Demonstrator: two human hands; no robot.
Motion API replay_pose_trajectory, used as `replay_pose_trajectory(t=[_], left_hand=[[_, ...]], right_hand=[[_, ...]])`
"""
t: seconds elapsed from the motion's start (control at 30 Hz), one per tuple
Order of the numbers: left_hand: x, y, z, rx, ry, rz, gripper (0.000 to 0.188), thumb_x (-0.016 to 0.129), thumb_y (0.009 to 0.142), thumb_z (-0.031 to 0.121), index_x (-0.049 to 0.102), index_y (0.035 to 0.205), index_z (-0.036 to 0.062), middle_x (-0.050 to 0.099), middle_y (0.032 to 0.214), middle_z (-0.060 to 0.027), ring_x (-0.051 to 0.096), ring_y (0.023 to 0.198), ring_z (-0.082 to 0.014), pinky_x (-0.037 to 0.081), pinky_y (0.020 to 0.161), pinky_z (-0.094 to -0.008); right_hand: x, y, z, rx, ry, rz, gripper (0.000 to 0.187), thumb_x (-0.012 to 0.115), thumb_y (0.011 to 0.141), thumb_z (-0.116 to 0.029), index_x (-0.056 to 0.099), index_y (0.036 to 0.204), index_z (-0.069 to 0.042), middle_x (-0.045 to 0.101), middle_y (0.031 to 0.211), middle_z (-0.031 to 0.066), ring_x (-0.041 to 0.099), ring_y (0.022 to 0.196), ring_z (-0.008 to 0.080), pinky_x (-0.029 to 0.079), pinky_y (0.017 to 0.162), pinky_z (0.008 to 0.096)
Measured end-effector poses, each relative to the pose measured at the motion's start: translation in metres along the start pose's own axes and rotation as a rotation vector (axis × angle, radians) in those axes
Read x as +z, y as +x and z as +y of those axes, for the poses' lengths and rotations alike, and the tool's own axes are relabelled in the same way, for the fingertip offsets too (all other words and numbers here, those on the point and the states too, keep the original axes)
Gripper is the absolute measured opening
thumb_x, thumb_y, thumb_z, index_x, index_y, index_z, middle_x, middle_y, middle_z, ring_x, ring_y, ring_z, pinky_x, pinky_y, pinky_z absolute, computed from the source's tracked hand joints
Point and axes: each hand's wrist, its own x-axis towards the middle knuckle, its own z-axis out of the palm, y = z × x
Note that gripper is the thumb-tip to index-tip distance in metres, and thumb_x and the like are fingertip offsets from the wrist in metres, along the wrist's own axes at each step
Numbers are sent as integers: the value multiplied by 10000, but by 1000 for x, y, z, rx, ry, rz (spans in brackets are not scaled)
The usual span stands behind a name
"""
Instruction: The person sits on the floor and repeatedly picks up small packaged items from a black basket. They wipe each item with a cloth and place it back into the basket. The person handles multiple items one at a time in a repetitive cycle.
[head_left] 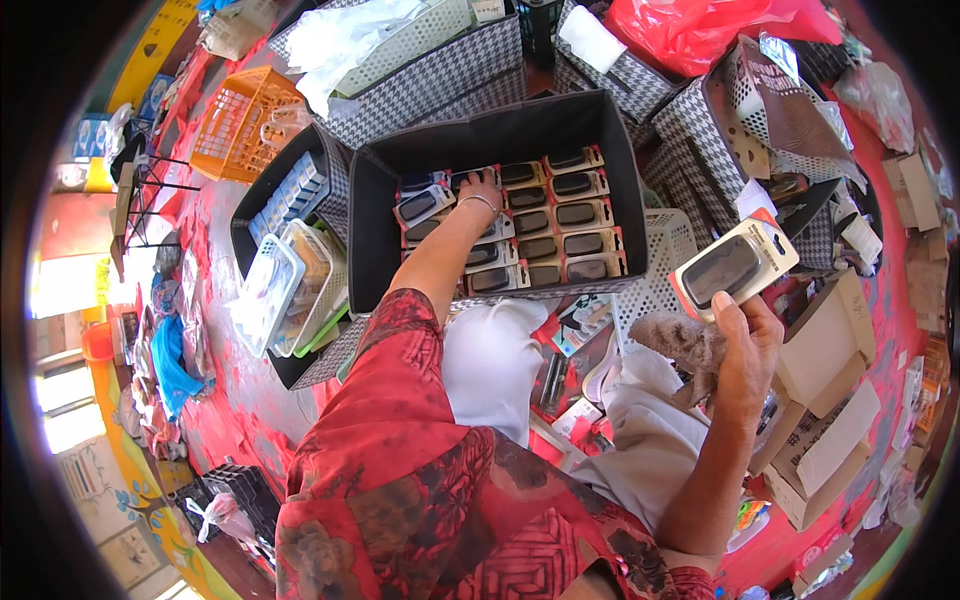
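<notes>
My left hand (481, 192) reaches into a black-lined fabric storage box (440, 142). Its fingers are stretched over the back rows of carded blister packs, touching one of them; part of the fingertips is hidden. The packs, such as this one (575, 214), lie in neat rows, each with a dark rounded item under clear plastic. At the right, my right hand (748, 350) is closed on a similar blister pack (722, 268), raised and tilted outside the box. A brown fluffy cloth (676, 340) hangs beside the pack, held in the same hand.
Left of the box stand a grey bin with blue-and-white packs (290, 195), clear plastic baskets (272, 285) and an orange basket (240, 120). Open cardboard boxes (825, 430) lie at the right. Houndstooth-patterned bins (440, 70) line the back, near a red plastic bag (690, 30).
</notes>
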Motion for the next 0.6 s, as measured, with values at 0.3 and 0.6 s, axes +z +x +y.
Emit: replay_pose_trajectory(t=[0.3, 0.6], left_hand=[[15, -37, -103, -374, -573, 467, 175, 565, 742, 137, 610, 904, 90, 594, 972, -124, 569, 944, -313, 475, 790, -404], [50, -59, -105, -176, -419, 290, 490, 707, 704, 240, 533, 1089, -7, 504, 1157, -188, 534, 1016, -339, 452, 867, -386]], right_hand=[[-1, -3, -1, -21, 88, -11, 230, 562, 796, -162, 603, 828, 62, 557, 724, -13, 445, 692, 59, 374, 640, 213], [6, -5, -2, -2, 46, -33, 226, 551, 799, -156, 592, 815, 66, 541, 706, -13, 431, 682, 60, 359, 629, 212]])
